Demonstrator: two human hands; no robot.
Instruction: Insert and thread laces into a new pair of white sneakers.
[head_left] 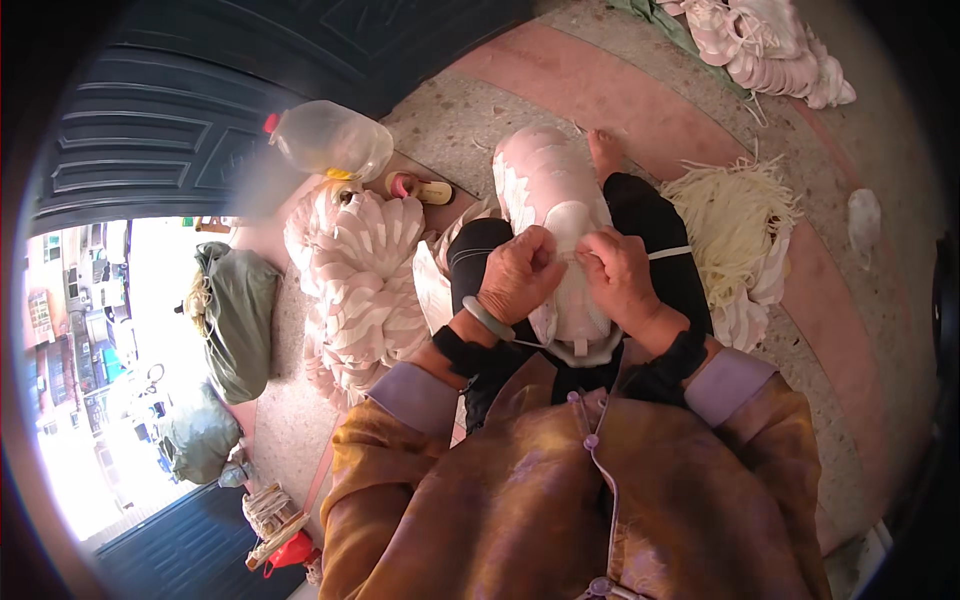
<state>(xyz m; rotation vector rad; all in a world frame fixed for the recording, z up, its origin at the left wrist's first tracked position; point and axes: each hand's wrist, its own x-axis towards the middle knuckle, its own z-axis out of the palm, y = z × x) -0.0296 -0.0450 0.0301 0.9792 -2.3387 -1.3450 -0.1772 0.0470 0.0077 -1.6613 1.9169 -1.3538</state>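
The left hand [520, 272] and the right hand [615, 275] meet over a stack of pale pink shoe uppers [555, 215] lying along the person's lap; both are curled shut, fingertips pinching the stack's near end, the right also gripping a white strap [668, 253]; a larger heap of pink uppers [362, 280] lies on the floor just left; a bundle of cream strings [735, 225] lies right; a clear plastic jug [332, 140] stands beyond the heap.

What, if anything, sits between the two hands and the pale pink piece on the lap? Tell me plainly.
Nothing visible does. The left hand and right hand both rest directly on the pale pink piece lying along the lap, fingers pinched at its middle. The pink stack and the bundle of pale strings lie off to either side.
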